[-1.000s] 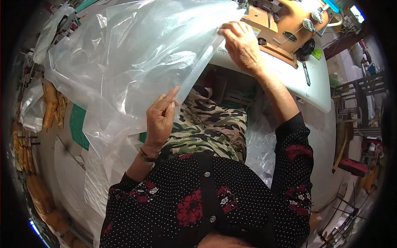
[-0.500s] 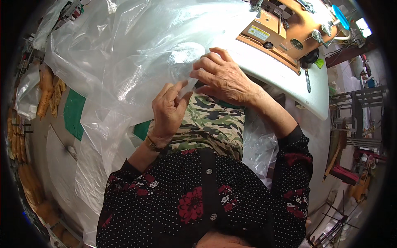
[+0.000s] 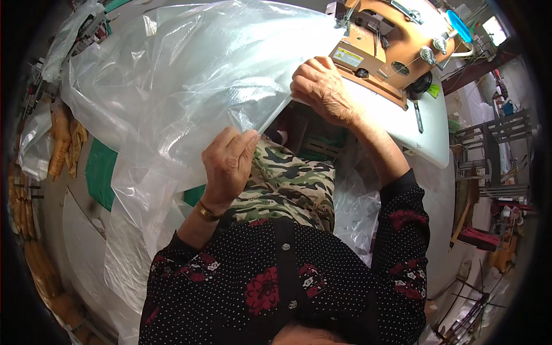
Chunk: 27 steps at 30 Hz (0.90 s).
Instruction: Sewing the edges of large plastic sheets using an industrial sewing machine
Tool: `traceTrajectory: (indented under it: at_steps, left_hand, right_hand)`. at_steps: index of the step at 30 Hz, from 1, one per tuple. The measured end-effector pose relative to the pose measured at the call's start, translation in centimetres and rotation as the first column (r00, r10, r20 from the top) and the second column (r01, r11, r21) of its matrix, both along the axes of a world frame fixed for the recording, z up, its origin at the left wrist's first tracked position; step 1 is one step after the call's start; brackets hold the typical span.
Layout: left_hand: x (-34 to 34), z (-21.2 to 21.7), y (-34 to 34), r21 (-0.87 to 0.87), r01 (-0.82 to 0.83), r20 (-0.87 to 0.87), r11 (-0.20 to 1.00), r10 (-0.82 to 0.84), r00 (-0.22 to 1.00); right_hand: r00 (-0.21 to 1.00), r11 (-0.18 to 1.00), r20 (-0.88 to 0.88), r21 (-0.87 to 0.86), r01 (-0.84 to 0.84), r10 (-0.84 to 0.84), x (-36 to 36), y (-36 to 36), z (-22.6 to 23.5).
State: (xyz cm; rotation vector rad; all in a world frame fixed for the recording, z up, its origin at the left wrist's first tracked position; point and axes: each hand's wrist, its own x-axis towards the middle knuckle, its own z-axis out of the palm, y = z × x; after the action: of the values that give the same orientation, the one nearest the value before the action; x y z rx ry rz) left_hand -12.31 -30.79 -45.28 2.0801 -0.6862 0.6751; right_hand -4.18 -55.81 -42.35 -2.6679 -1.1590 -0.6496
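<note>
A large translucent plastic sheet [image 3: 172,98] spreads over the white table and hangs down toward my lap on the left. My left hand [image 3: 229,167] pinches its near edge between thumb and fingers. Farther up the same edge, my right hand [image 3: 323,89] grips the sheet with curled fingers. Between the two hands the edge is stretched in a straight, slanting line that looks folded over. My right hand is close to the base of an orange-brown sewing machine [image 3: 397,49], at the table's far right.
The white tabletop [image 3: 428,123] carries small tweezers [image 3: 418,117] beside the machine. Camouflage cloth [image 3: 287,178] covers my lap. Green material [image 3: 102,175] shows on the left, with brown rolled bundles [image 3: 59,141] beyond it. A dark metal rack [image 3: 494,149] stands at the right.
My hands have moved apart: the right one up and rightward, the left one slightly down and left. The sheet's edge, slack between them before, is now taut.
</note>
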Motion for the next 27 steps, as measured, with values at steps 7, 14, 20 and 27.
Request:
traceTrajectory:
  at_steps: [7, 14, 20, 27]
  left_hand:
    - [-0.4, 1.7, 0.0, 0.002, -0.013, 0.004, 1.0, 0.013, 1.0]
    - [-0.4, 2.8, 0.6, 0.097, 0.032, -0.039, 0.995, -0.029, 0.999]
    - [-0.8, 3.9, 0.6, 0.124, 0.056, -0.038, 0.991, -0.051, 0.998]
    - [-0.4, 5.3, 0.9, 0.181, 0.125, -0.117, 0.976, -0.105, 0.988]
  right_hand:
    - [0.982, 0.991, 0.134, 0.06, 0.123, -0.13, 2.9, -4.2, 0.2]
    - [0.948, 0.972, 0.217, 0.048, 0.228, -0.234, 5.0, -6.3, 0.4]
    - [0.93, 0.968, 0.269, 0.086, 0.237, -0.251, 6.2, -7.1, 0.4]
    - [0.941, 0.968, 0.233, 0.111, 0.225, -0.245, 7.1, -7.6, 0.8]
